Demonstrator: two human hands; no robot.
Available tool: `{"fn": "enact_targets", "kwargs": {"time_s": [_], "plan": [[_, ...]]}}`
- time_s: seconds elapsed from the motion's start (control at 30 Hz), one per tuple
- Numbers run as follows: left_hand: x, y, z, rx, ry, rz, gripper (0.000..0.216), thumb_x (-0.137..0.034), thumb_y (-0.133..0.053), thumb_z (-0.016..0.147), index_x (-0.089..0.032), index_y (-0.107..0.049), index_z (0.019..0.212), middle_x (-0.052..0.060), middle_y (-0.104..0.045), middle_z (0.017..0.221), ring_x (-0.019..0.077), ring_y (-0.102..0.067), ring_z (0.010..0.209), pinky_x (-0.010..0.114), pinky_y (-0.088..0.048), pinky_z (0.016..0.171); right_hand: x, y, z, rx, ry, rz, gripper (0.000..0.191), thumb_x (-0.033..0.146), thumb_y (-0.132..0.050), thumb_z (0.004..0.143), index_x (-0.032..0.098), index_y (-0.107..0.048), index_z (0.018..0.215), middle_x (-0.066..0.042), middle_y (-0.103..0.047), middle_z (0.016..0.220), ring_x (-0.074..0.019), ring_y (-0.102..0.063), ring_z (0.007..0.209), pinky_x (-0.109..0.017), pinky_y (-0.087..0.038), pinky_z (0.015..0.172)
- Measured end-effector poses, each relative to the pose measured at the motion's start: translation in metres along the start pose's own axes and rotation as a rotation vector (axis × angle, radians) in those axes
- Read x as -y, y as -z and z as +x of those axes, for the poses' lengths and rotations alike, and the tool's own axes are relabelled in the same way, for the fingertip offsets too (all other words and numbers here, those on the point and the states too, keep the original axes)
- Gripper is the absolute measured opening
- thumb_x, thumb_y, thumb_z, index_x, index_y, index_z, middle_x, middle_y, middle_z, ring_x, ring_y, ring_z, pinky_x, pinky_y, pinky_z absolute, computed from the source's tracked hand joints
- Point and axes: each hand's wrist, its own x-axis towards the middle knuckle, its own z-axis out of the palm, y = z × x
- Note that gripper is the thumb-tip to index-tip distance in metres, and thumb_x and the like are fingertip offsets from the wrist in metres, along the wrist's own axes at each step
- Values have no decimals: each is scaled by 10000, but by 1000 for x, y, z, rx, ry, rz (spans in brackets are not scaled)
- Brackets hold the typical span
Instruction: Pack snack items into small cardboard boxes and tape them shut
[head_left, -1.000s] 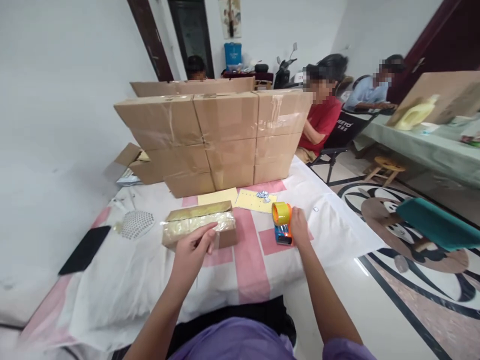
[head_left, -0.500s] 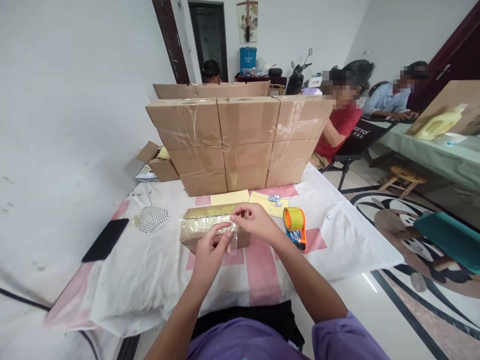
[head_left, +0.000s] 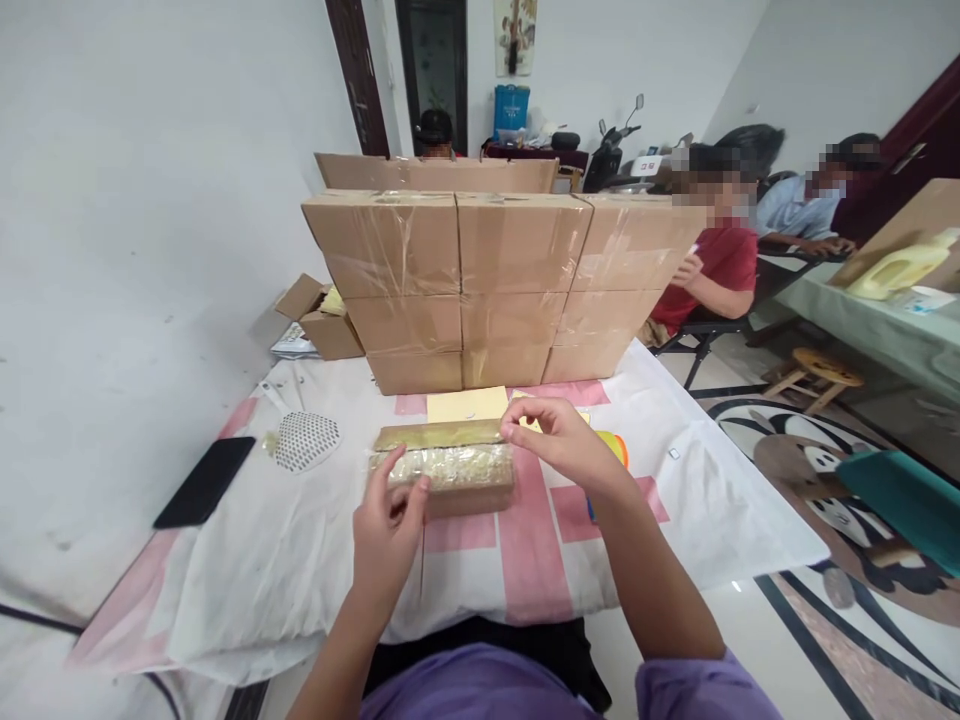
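1. Left grip (head_left: 388,520), thumb and forefinger spread, right there on the left part of the box (head_left: 472,498)!
2. Right grip (head_left: 559,437) up at the box's far right corner, thumb and forefinger tips drawn close; whether they pinch anything, can't tell from here.
3. The box lies between the two grips on the counter (head_left: 720,505), shiny tape (head_left: 465,464) along its top.
4. Just behind the right grip's wrist, the dispenser (head_left: 618,446), mostly hidden, yellow, orange and a bit of blue peeking out.
5. Beyond both grips, a yellow card (head_left: 465,403), then the big carton stack (head_left: 510,320).
6. Out left of the left grip: a white strainer (head_left: 307,440), and farther left, a black slab (head_left: 202,483).
7. Well past the right grip, a person in red (head_left: 724,265), seated.
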Motion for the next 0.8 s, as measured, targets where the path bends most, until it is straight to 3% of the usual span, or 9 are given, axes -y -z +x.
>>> {"fn": "enact_targets", "kwargs": {"time_s": [0.07,0.13,0.2,0.27,0.37,0.53,0.63,0.7,0.8], "plan": [[5,1,3,-168,-241,30,373,-285,-638,947,-202,-585,1306,-36,-645,687,119,-562,574,229,-440,552,-2,-3,6,49,-25,29,181,346,-667,850,191,-692,762,-4,-674,771,-152,-570,750,-285,-417,708],[9,-1,8,-215,-525,82,333,-166,-644,924,-208,-609,1253,21,-727,870,143,-642,730,258,-500,664,-13,-9,17,88,-61,19,180,338,-667,846,183,-700,760,-3,-670,756,-148,-564,731,-280,-416,695],[11,-5,14,-108,-748,205,347,-107,-637,912,-213,-624,1243,61,-766,1029,189,-688,927,323,-520,822,-28,-17,31,103,-102,-36,162,301,-652,848,175,-699,759,-1,-664,736,-146,-563,714,-278,-417,689],[14,-11,20,58,-867,369,337,-110,-638,921,-216,-639,1242,73,-766,1162,228,-685,1099,386,-469,965,-45,-24,44,94,-125,-132,136,249,-638,845,169,-695,749,-1,-663,728,-147,-566,712,-282,-418,705],[20,-21,24,211,-922,499,272,-130,-633,942,-221,-666,1197,48,-751,1241,241,-668,1201,407,-395,1043,-64,-32,55,54,-130,-340,106,215,-661,836,180,-700,744,-7,-663,776,-169,-577,797,-337,-415,839],[29,-28,17,224,-884,491,253,-128,-627,944,-224,-681,1172,45,-754,1236,236,-667,1221,389,-402,1011,-83,-42,55,-20,-197,-605,99,290,-742,785,204,-696,797,-67,-592,1021,-277,-532,1070,-457,-387,985],[28,-27,15,229,-851,482,238,-136,-627,950,-222,-682,1165,42,-762,1218,233,-687,1182,386,-411,982,-101,-43,52,-247,-235,-654,485,390,-848,645,174,-627,1018,-136,-499,1229,-335,-488,1171,-493,-418,1000],[27,-26,16,235,-839,476,218,-141,-631,951,-224,-686,1145,33,-768,1200,230,-696,1161,382,-422,971,-116,-42,48,-376,-271,-580,683,466,-866,592,173,-559,1126,-150,-487,1259,-348,-490,1184,-520,-427,1016],[28,-27,20,242,-863,471,223,-119,-611,957,-210,-684,1146,40,-768,1201,224,-697,1168,376,-445,993,-140,-42,35,-391,-276,-197,580,582,-730,734,217,-538,1142,-109,-563,1204,-286,-577,1094,-478,-478,997]]}}
